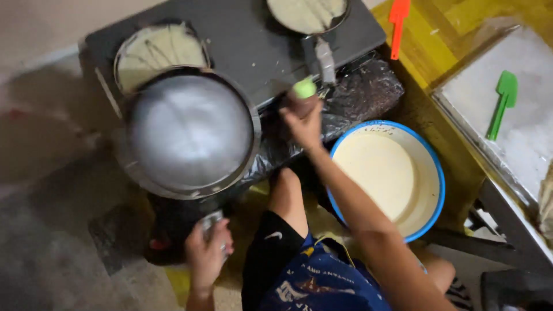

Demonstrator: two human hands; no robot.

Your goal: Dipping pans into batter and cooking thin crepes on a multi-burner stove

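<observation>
My left hand (206,253) grips the metal handle of a round pan (190,132), held over the front left of the black stove (247,40) with its silvery underside facing me. My right hand (304,122) reaches to the stove's front edge and is shut on a small dark object with a pale green tip (304,87); what it is I cannot tell. Just right of my right forearm stands a blue-rimmed bowl (440,178) of pale batter.
Two more pans sit on the stove, each with a thin pale layer: one back left (158,52), one back right (308,12). An orange spatula (397,26) lies on the yellow wooden surface. A green spatula (502,103) rests on a white floured board (530,132).
</observation>
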